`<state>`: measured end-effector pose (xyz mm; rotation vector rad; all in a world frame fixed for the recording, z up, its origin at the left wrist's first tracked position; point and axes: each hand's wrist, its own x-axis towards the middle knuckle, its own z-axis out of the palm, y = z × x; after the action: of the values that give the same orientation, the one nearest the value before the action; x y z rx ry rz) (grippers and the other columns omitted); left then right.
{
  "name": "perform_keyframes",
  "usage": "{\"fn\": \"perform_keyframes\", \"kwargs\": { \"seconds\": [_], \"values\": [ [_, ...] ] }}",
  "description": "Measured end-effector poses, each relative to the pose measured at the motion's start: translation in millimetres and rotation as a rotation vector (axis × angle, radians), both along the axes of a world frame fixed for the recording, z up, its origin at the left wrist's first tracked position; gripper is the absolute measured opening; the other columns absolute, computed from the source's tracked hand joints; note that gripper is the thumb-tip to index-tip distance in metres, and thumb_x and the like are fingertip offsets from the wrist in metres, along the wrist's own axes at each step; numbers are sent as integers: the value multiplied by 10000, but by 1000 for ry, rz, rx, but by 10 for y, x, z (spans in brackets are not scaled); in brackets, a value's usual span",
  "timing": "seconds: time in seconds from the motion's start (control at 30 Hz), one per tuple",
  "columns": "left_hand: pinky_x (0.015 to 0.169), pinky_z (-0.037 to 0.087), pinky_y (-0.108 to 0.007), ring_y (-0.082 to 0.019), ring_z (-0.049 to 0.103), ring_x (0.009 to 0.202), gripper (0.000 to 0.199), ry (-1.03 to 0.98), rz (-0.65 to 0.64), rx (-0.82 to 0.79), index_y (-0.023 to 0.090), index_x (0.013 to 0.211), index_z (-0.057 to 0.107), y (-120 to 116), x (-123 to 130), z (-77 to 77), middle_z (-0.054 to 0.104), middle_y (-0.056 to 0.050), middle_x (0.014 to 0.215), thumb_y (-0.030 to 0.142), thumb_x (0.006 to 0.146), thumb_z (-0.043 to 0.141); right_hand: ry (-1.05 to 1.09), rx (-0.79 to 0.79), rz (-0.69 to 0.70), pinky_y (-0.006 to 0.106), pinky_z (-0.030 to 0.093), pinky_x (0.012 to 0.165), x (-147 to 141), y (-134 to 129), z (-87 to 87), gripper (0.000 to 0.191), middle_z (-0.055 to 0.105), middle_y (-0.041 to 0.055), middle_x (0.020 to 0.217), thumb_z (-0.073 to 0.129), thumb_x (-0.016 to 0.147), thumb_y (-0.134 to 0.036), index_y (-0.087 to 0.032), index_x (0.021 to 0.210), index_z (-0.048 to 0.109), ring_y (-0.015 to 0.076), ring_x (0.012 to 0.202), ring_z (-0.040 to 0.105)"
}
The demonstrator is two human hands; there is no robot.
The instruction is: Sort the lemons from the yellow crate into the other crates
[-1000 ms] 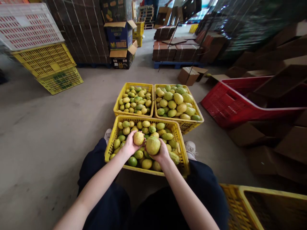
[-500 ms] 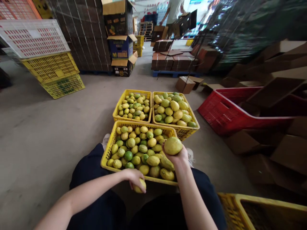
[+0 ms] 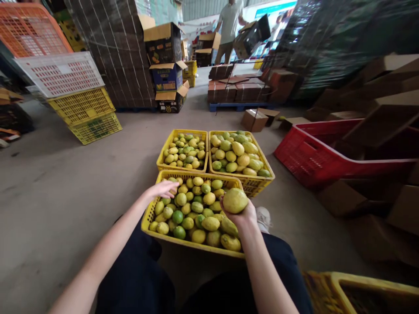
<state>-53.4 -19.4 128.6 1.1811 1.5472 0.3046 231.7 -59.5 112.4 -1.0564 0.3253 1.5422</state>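
Swung over the front yellow crate [image 3: 193, 247]'s left side, the left hand [image 3: 164, 189] is opened, while rightward a large lemon [image 3: 235, 200] is cupped by the right hand [image 3: 248, 218], cartons [image 3: 167, 78] being stacked beyond on concrete floor [image 3: 127, 161].

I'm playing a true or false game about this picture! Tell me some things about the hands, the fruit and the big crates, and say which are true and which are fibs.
1. The right hand holds a big fruit. True.
2. The left hand is squeezing a lemon-shaped fruit. False: it is open, with its fingers over the near yellow crate.
3. The far-left yellow crate and far-right yellow crate both have fruit in them. True.
4. The white crate sits on top of the orange crate. False: the orange crate is on top.
5. The crate with cardboard in it is red. True.
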Motion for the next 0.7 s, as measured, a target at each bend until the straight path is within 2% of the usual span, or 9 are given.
{"fn": "perform_keyframes", "kwargs": {
  "seconds": [0.07,0.13,0.2,0.27,0.33,0.47,0.57,0.7],
  "values": [
    [849,545,-277,-231,717,1026,517,17,-79,-74,145,1243,627,-189,-5,-189,676,-151,1301,551,940,524,3,-6,10,384,580,641,-30,-22,-22,289,680,14,773,362,965,-362,-261,926,630,208,686,642],
    [870,541,-308,-248,716,1032,488,95,-140,-75,149,1167,660,-317,-12,-365,704,-137,1251,552,937,506,7,-15,14,386,581,643,-72,-48,-60,272,675,12,761,372,960,-356,-258,908,621,205,669,635],
    [937,518,-356,-293,691,1098,441,275,-272,26,158,1106,688,-387,-24,-486,716,-139,1225,527,913,545,8,-37,25,385,577,638,-125,-75,-108,239,668,12,752,390,947,-337,-255,887,606,205,662,629],
    [1030,461,-401,-337,633,1204,393,480,-442,138,181,1135,692,-420,-34,-550,695,-146,1271,464,874,610,4,-68,32,392,576,645,-186,-95,-161,202,656,7,739,412,934,-327,-259,877,593,205,654,619],
    [1079,416,-442,-370,590,1259,415,589,-558,168,187,1212,672,-436,-29,-571,663,-168,1323,397,857,629,3,-91,42,397,577,659,-247,-104,-218,177,646,5,733,430,929,-333,-267,870,583,204,646,611],
    [1088,399,-487,-407,564,1282,515,571,-614,151,139,1337,610,-450,25,-541,605,-227,1383,395,893,561,1,-119,93,371,567,657,-358,-84,-344,173,647,14,747,432,931,-344,-262,873,573,203,667,621],
    [1121,372,-443,-367,533,1324,553,477,-594,218,188,1397,566,-447,57,-478,571,-177,1444,422,896,545,-8,-136,106,370,567,647,-426,-55,-437,159,649,10,761,443,926,-345,-257,884,569,202,677,630],
    [1086,412,-373,-285,604,1237,506,357,-655,256,206,1393,570,-428,68,-396,632,-127,1378,291,900,500,-1,-146,134,364,571,608,-485,-41,-526,176,646,20,764,445,931,-355,-239,890,571,199,663,633]
  ]
}}
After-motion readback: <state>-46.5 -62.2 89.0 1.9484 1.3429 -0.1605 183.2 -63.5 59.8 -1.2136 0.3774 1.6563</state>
